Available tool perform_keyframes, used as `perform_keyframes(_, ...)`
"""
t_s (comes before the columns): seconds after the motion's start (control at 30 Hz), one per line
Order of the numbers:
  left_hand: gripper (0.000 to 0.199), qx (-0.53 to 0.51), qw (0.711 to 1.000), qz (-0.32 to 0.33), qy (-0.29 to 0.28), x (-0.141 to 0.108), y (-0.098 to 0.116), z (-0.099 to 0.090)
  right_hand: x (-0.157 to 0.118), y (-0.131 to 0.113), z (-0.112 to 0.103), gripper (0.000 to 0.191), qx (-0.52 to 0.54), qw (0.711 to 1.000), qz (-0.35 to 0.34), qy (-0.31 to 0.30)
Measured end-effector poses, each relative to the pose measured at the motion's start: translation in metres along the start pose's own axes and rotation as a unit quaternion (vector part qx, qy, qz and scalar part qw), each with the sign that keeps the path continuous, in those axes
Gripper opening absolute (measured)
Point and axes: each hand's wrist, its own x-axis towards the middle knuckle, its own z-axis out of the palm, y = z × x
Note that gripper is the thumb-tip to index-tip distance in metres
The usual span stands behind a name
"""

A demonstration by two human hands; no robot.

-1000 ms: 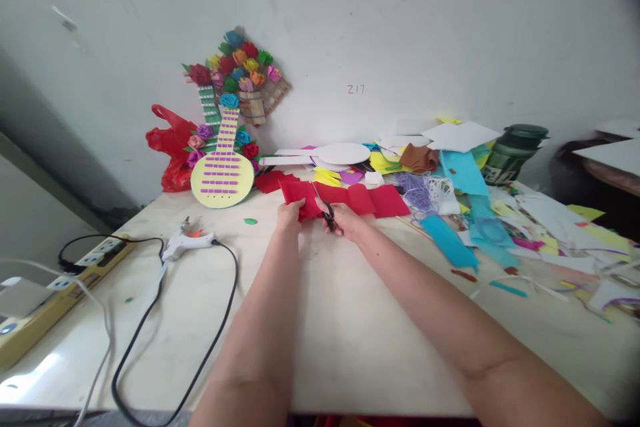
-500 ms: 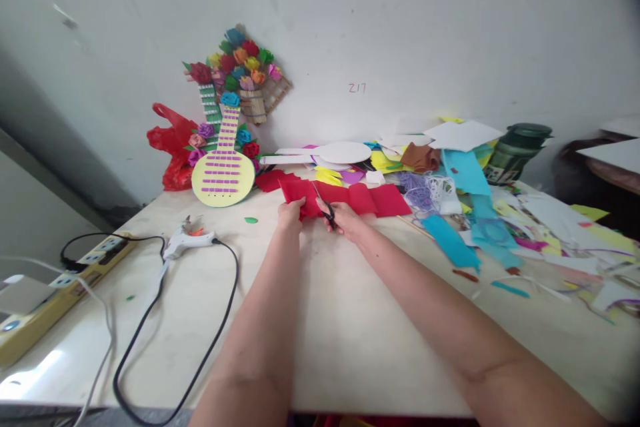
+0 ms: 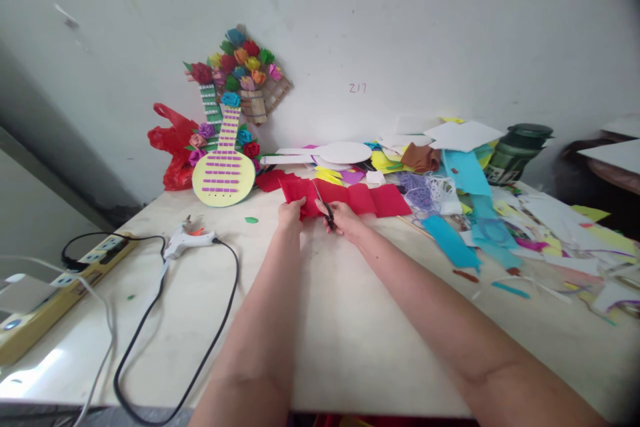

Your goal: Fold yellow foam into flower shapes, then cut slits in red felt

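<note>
A strip of red crepe-like paper lies across the middle of the table, creased along its length. My left hand is closed on its left part, with the thumb on top. In my right hand is a pair of black-handled scissors, its fingers wrapped round the handles. The blades point up and to the left, over the red paper between my two hands. How far the blades are parted I cannot tell. Another piece of red paper with a jagged edge lies just behind my left hand.
A glue gun with a looping black cord and a power strip lie on the left. A paper lute and paper flowers stand against the wall. Paper scraps, yarn and a green bottle crowd the right.
Almost nothing differs. The scissors' handles look slightly closer together, while both hands and the red paper stay in place.
</note>
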Motion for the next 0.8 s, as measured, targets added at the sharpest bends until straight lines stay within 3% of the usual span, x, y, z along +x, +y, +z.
perform_keyframes(0.3,0.013,-0.006,1.000,0.015,-0.019,0.005,-0.004,-0.001,0.005,0.001,-0.005,0.047,0.008,0.999,0.002,-0.037)
perform_keyframes(0.8,0.014,-0.004,1.000,0.017,-0.011,0.005,-0.005,-0.001,0.012,0.004,-0.008,0.047,0.013,0.999,-0.003,-0.035)
